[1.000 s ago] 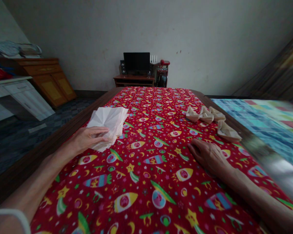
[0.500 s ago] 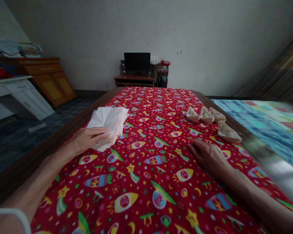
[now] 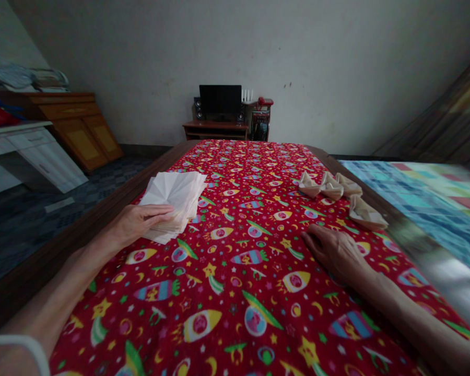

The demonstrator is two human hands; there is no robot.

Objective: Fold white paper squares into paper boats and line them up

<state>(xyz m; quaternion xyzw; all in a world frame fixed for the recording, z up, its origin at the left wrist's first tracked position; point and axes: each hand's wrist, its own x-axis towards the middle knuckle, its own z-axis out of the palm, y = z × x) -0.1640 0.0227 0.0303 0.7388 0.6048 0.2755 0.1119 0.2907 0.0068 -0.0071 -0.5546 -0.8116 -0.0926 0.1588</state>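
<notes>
My left hand [image 3: 143, 222] lies with its fingers stretched out over the near edge of a stack of creased white paper sheets [image 3: 176, 190]. The stack is slightly fanned, and fold lines radiate from the middle of the top sheet. On the right, my right hand [image 3: 335, 250] rests on the red patterned cloth [image 3: 246, 282] with its fingers curled in and nothing visible in them. Just beyond it sit several folded paper boats [image 3: 309, 184], the nearest paper boat [image 3: 367, 214] a little apart from the others.
Brown table edges [image 3: 35, 250] show along both sides of the cloth. A bed with a checkered cover [image 3: 423, 193] adjoins on the right. At the far wall are a monitor [image 3: 220, 99], speakers and a red telephone [image 3: 265, 101]. A wooden cabinet [image 3: 74, 128] and white desk [image 3: 43, 151] stand left.
</notes>
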